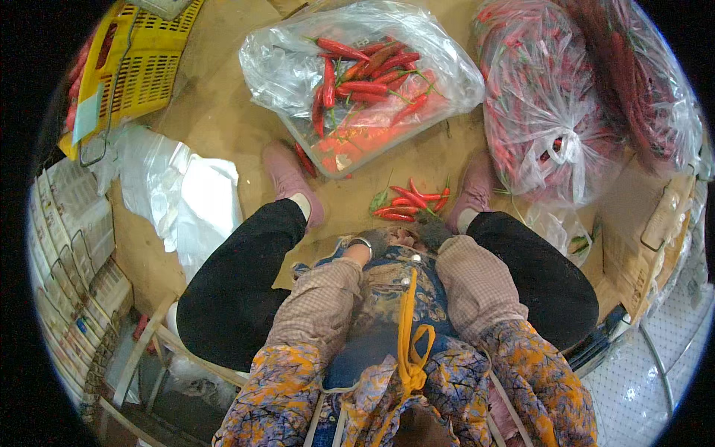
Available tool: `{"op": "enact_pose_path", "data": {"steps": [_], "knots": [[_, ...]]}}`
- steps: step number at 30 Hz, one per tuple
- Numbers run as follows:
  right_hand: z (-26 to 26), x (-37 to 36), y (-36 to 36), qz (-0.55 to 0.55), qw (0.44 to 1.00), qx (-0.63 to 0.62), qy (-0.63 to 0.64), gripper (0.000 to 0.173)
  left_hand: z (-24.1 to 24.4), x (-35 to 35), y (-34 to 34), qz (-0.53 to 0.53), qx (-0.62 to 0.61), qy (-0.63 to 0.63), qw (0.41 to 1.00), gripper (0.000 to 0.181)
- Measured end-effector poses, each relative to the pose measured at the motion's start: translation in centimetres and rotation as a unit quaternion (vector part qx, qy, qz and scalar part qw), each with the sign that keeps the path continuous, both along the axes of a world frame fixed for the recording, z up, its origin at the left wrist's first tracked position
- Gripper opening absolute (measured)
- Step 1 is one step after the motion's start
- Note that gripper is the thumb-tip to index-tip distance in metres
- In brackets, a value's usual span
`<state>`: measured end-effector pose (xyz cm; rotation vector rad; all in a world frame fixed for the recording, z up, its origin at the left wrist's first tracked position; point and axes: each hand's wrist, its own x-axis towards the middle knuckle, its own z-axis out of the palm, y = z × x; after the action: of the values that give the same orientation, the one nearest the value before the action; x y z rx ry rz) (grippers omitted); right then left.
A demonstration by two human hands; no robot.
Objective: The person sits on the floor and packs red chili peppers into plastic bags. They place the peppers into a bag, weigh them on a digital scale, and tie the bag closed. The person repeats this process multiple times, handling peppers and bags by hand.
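Low between the knees, my left hand (371,241) and my right hand (434,232), both dark and apparently gloved, rest at the upper edge of the blue patterned apron (402,290). Their fingers are too dark and small to make out. Just beyond them, a small group of red chili peppers (412,202) with green stems and a leaf (380,201) lies on the brown floor covering. Farther forward, more red chilies (363,86) lie on a clear plastic bag (268,61) spread over a shallow tray (329,173).
Large clear bags of red chilies (544,106) stand at the front right, one knotted. A yellow plastic crate (148,67) is at the far left, above white plastic bags (206,195) and stacked printed sacks (72,212). At right is a cardboard box (631,240).
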<state>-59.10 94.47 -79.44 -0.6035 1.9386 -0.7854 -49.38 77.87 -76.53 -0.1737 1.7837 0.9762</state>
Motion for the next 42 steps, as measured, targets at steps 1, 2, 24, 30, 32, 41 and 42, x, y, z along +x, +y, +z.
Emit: {"op": "enact_pose_path", "data": {"steps": [1,2,24,30,32,41,42], "knots": [[0.3,0.4,-0.7,-0.111,0.993,-0.025,-0.024,0.027,0.1,0.3,0.0,-0.023,-0.015,-0.005,1.0,0.035],[0.7,0.6,-1.2,-0.22,0.973,-0.04,-0.05,0.029,-2.9,1.4,0.8,-0.17,0.012,0.08,0.982,0.032],[2.7,-7.8,-9.2,0.073,0.988,0.045,0.125,0.02,-15.5,3.5,7.2,0.839,0.142,-0.142,0.506,0.027],[-2.7,-9.6,-11.9,0.156,0.949,-0.06,0.268,0.023,-6.7,-1.4,2.8,0.891,0.147,-0.22,0.369,0.038],[0.3,-10.5,-13.4,0.163,0.976,0.112,0.086,0.027,-3.6,-2.1,1.1,0.871,0.116,-0.161,0.45,0.031],[-2.2,-9.7,-12.4,-0.4,0.895,-0.006,-0.196,0.029,-0.5,-4.9,-4.1,0.346,-0.226,0.319,0.853,0.045],[-3.1,-9.6,-11.9,-0.391,0.891,-0.049,-0.224,0.03,-1.1,-5.1,-4.6,0.306,-0.207,0.302,0.879,0.053]]}}
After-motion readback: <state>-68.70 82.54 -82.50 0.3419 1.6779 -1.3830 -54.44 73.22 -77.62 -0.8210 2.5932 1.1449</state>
